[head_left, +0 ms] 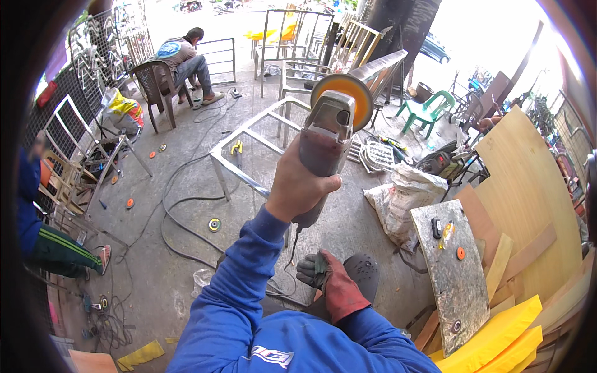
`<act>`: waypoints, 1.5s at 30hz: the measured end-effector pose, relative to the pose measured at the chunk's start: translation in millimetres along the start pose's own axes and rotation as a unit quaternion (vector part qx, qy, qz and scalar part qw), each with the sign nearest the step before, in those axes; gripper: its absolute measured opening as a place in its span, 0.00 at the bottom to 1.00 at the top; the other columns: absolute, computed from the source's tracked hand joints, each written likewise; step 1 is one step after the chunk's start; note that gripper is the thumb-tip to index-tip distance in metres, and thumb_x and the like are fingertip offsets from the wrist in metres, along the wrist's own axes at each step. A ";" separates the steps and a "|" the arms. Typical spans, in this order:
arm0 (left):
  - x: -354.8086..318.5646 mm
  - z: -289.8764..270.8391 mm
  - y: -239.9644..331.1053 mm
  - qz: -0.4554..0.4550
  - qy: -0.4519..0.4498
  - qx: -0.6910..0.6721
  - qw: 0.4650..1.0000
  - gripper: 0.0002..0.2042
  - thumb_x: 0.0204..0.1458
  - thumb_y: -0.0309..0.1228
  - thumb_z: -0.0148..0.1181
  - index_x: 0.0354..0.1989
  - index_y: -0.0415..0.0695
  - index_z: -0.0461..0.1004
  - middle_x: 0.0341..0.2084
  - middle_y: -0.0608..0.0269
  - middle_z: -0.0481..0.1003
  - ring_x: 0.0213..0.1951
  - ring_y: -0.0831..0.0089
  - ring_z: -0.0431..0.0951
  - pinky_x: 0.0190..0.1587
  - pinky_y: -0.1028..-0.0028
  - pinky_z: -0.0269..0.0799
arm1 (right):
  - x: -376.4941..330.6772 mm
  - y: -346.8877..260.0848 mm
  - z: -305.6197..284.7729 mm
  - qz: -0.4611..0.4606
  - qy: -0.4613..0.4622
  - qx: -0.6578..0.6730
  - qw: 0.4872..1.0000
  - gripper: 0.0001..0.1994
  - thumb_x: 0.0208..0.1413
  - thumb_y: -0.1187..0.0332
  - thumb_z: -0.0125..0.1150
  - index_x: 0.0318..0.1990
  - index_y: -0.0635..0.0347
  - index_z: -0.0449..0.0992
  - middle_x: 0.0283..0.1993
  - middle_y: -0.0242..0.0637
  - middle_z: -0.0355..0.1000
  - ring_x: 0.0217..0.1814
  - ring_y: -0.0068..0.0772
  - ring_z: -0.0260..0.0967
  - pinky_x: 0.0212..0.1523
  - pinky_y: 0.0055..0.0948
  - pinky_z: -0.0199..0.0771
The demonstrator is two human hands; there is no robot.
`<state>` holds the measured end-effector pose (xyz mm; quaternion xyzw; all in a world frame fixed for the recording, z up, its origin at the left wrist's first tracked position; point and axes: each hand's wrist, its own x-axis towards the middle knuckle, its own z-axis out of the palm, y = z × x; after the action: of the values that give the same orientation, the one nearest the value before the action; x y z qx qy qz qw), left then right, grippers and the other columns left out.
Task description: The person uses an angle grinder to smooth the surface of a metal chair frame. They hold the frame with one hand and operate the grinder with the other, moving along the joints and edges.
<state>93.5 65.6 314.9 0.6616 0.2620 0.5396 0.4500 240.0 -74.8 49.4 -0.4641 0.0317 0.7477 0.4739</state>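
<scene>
Grey concrete (pixel 158 280) underfoot, the left hand (pixel 300 183) clasps a grey, orange-disced grinder (pixel 322 149) toward twelve o'clock, apparently readied; steadying needs the red-gloved right hand (pixel 340 287), grip unclear.

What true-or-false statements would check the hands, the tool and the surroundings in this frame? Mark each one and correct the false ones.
1. The left hand grips an angle grinder. True.
2. The right hand is bare. False: it wears a reddish glove.
3. An orange disc lies on the speckled board at the right. True.
4. The seated person in the background is on a green chair. False: that person sits on a brown chair.
5. Yellow pieces lie at the lower right. True.
</scene>
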 end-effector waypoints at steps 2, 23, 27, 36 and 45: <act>0.7 0.2 -2.7 0.002 0.004 -0.007 1.000 0.31 0.36 0.25 0.75 0.54 0.42 0.72 0.42 0.59 0.79 0.43 0.69 0.81 0.50 0.67 0.77 | -0.8 0.5 0.9 0.001 -0.002 0.010 1.000 0.32 0.71 0.46 0.44 0.66 0.69 0.61 0.54 0.62 0.74 0.53 0.67 0.76 0.55 0.65 0.78; 3.0 -11.4 -1.6 -0.037 0.046 -0.022 0.998 0.28 0.37 0.25 0.75 0.51 0.38 0.73 0.39 0.59 0.80 0.39 0.69 0.82 0.45 0.69 0.79 | -9.6 0.7 9.4 -0.024 0.011 0.013 1.000 0.28 0.70 0.49 0.48 0.54 0.73 0.69 0.46 0.61 0.77 0.48 0.63 0.79 0.52 0.62 0.82; -0.8 -19.1 -5.8 -0.070 0.039 -0.033 0.996 0.28 0.37 0.25 0.75 0.50 0.37 0.73 0.38 0.59 0.80 0.38 0.70 0.82 0.44 0.69 0.79 | -4.6 -3.4 12.3 0.014 0.010 -0.013 1.000 0.37 0.72 0.42 0.37 0.73 0.67 0.53 0.65 0.62 0.66 0.61 0.67 0.71 0.59 0.64 0.74; -6.0 -3.0 -7.4 -0.006 0.031 0.011 0.999 0.29 0.36 0.26 0.75 0.52 0.40 0.73 0.40 0.58 0.80 0.39 0.69 0.82 0.46 0.68 0.78 | -44.2 -3.3 27.9 -0.071 0.016 -0.014 0.997 0.25 0.72 0.51 0.45 0.53 0.71 0.71 0.47 0.58 0.79 0.48 0.57 0.80 0.54 0.55 0.82; -6.5 -5.9 -13.7 -0.024 0.033 0.014 0.999 0.30 0.36 0.26 0.75 0.52 0.40 0.73 0.40 0.57 0.80 0.39 0.68 0.82 0.46 0.68 0.78 | -9.8 -0.5 9.0 -0.022 0.003 0.026 0.999 0.28 0.71 0.49 0.47 0.56 0.73 0.69 0.48 0.61 0.78 0.50 0.62 0.79 0.55 0.59 0.81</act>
<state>88.0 68.3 299.8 0.6433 0.2994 0.5466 0.4448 235.6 -76.8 61.8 -0.4548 0.0423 0.7347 0.5016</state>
